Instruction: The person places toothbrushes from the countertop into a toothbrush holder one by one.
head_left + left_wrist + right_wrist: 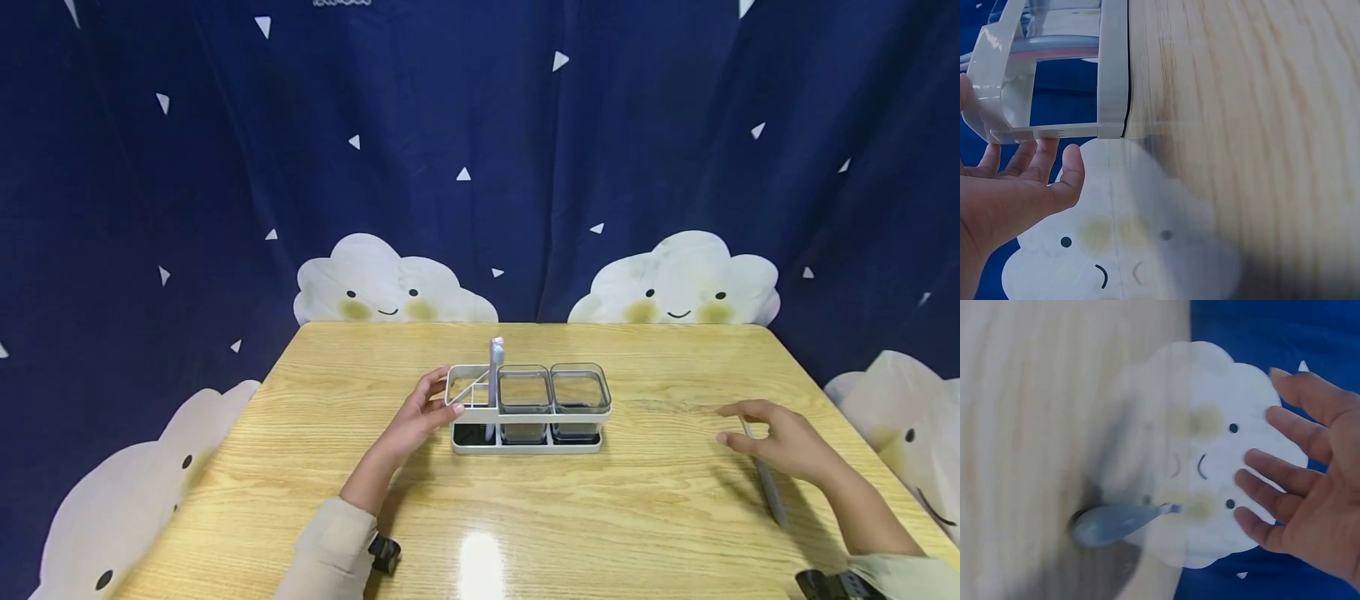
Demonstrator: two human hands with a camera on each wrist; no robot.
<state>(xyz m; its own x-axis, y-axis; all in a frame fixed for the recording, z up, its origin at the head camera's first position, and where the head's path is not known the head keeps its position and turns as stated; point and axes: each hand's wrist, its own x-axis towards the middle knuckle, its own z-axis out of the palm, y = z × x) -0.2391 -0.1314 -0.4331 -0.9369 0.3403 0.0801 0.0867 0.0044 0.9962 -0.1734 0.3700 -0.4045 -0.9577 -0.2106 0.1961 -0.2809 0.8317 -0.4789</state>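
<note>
A white toothbrush holder point(547, 419) with a dark base stands mid-table. Two clear square cups point(525, 387) sit in its middle and right sections. A pale purple toothbrush point(492, 375) stands upright in the divided left section. My left hand point(415, 419) holds the holder's left end, thumb at the front rim, fingers round the far side. In the left wrist view, fingertips touch the white frame point(1113, 69). On the right, my right hand point(783, 440) hovers with fingers spread, nothing between them. Beneath it is a slim grey toothbrush-like object point(770, 492), its thin end partly behind the fingers.
The wooden table point(637, 517) reaches back to a dark blue curtain point(465, 100) printed with white clouds and triangles. Black wrist straps point(385, 552) show at both sleeves. A bright light reflection lies on the near tabletop.
</note>
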